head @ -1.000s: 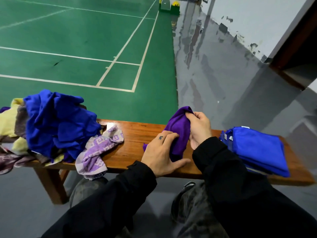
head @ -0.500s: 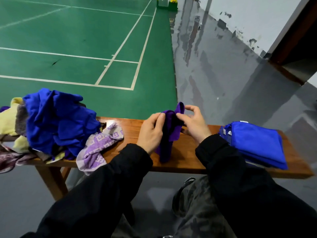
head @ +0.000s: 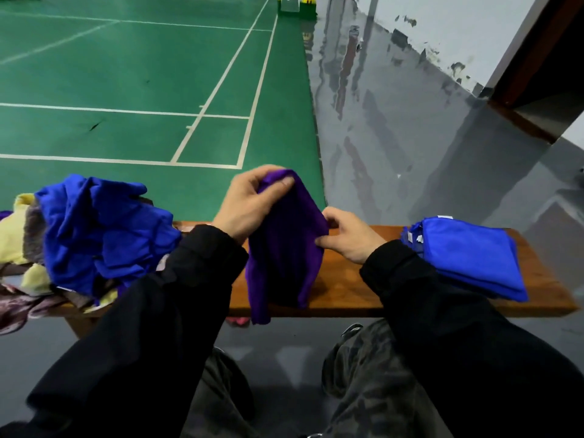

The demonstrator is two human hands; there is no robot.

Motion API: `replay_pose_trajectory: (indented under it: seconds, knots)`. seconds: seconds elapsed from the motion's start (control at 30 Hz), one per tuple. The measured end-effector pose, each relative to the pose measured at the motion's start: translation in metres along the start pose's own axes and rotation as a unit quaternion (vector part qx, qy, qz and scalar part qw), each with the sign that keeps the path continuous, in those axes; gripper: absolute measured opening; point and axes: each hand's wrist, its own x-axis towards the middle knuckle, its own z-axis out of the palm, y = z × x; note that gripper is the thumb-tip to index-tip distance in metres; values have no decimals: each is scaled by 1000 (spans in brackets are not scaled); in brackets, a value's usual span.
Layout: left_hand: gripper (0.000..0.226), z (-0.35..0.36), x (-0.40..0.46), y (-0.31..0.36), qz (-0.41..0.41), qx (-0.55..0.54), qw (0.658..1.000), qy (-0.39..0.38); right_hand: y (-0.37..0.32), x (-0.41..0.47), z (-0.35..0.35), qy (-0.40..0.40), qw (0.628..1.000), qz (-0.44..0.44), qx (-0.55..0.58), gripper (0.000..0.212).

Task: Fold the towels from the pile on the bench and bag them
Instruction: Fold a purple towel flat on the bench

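Note:
A purple towel (head: 284, 257) hangs above the middle of the wooden bench (head: 350, 286), its lower end draping past the bench's front edge. My left hand (head: 249, 203) pinches the towel's top corner, raised above the bench. My right hand (head: 350, 235) pinches the towel's right edge, lower down. A crumpled pile of towels (head: 94, 235), blue on top with yellow and patterned ones under it, lies on the bench's left end. A blue bag (head: 467, 254) lies flat on the right end.
Green court floor (head: 126, 90) with white lines stretches behind the bench. Grey floor and a white wall run along the right. My knees in camouflage trousers (head: 363, 374) are just below the bench's front edge.
The purple towel has been lifted off the bench and opened out. My left hand rose to its top corner; my right hand shifted to its right edge.

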Motion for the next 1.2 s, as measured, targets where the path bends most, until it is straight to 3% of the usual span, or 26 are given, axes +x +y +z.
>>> replay_pose_trajectory:
  seconds: [0.13, 0.2, 0.27, 0.4, 0.53, 0.67, 0.8, 0.9, 1.03, 1.2]
  knots:
    - [21, -24, 14, 6, 36, 25, 994, 102, 15, 0, -11, -34, 998, 43, -29, 12]
    - [25, -33, 22, 6, 54, 50, 989, 129, 16, 1, -24, -26, 997, 63, -25, 25]
    - [27, -42, 30, 4, 64, 100, 983, 143, 17, 3, -35, 34, 998, 61, -8, 27]
    - [29, -63, 48, 9, 94, 162, 965, 185, 11, 12, -65, 236, 971, 15, 35, 19]
    - [27, -62, 37, 27, 143, 145, 960, 191, -8, -6, -87, 326, 939, -54, 95, 29]
    - [28, -62, -31, 0, 98, 196, 966, 134, 9, -55, -63, 290, 949, -52, 115, 36]
    - [31, -50, -111, -68, -74, 114, 983, 121, 71, -99, -7, 200, 977, 50, 56, 40]
    - [41, -42, -148, -110, -108, 147, 980, 74, 109, -114, 25, 162, 978, 134, -20, 32]
    - [31, -49, -158, -146, -104, 195, 970, 99, 124, -113, 38, 178, 966, 185, -29, 19]
    - [29, -50, -122, -156, -100, 262, 952, 126, 116, -70, 25, 270, 942, 196, 44, 13]
